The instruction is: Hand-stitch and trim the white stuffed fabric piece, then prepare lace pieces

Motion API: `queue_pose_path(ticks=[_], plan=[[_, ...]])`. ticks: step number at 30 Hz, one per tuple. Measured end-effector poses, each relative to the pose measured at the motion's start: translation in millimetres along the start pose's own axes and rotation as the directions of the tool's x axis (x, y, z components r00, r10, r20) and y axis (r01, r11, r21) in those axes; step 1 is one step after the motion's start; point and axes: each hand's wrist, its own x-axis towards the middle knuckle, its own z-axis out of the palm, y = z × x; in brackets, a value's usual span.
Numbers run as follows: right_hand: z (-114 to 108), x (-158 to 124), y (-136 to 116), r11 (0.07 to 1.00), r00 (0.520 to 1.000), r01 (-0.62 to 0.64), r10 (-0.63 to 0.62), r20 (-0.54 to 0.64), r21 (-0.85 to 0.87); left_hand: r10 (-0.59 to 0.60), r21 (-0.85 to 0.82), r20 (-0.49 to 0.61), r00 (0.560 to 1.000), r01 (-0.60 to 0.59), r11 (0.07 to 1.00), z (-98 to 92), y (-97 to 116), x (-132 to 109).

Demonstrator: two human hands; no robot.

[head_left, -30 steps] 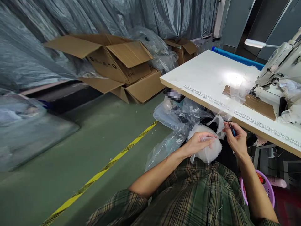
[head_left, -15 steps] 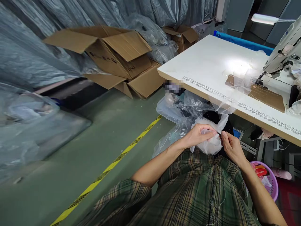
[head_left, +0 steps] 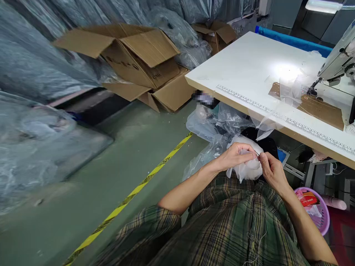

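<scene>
Over my lap, a bunched piece of sheer white fabric is gripped by my left hand, its thumb and fingers pinched on the cloth. Close on the right, my right hand is closed around a small dark pointed tool. Its tip meets the fabric beside my left fingertips. Most of the tool is hidden by the fingers, so its kind cannot be made out. Another sheer white piece hangs over the table edge just above the hands.
A white sewing table with a printed ruler carries a sewing machine and brown board. Clear plastic bags lie beside my lap. A purple basket stands at right. Open cardboard boxes and yellow-black floor tape are left.
The fabric between my hands has dropped away from the strip at the table edge, leaving a gap. Both hands keep their hold. The view has shifted slightly.
</scene>
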Motion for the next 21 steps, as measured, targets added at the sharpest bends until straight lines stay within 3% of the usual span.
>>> queue_pose_path(ticks=[4,9,13,16,21], plan=[[4.6,1.3,2.6,1.0,0.999,-0.015,0.015,-0.052,-0.004,-0.036,0.041,-0.008,0.999,0.036,0.999,0.6,-1.6,0.2],[13.7,-5.0,14.0,0.962,0.999,0.003,0.006,-0.034,0.274,-0.036,0.071,0.02,0.999,0.035,0.997,3.2,-11.6,3.8],[17.2,-14.0,38.2,0.961,0.996,-0.06,0.074,-0.041,0.27,0.105,0.325,-0.006,0.994,-0.097,0.941,2.6,-23.8,14.8],[13.8,-14.5,54.9,0.977,0.969,-0.137,0.166,-0.182,0.164,0.282,0.514,-0.141,0.949,-0.174,0.84,-1.5,-32.0,27.7],[6.3,17.5,54.2,0.982,0.851,-0.065,0.148,-0.505,0.178,0.459,0.474,-0.305,0.834,-0.285,0.833,-6.7,-35.3,44.3]])
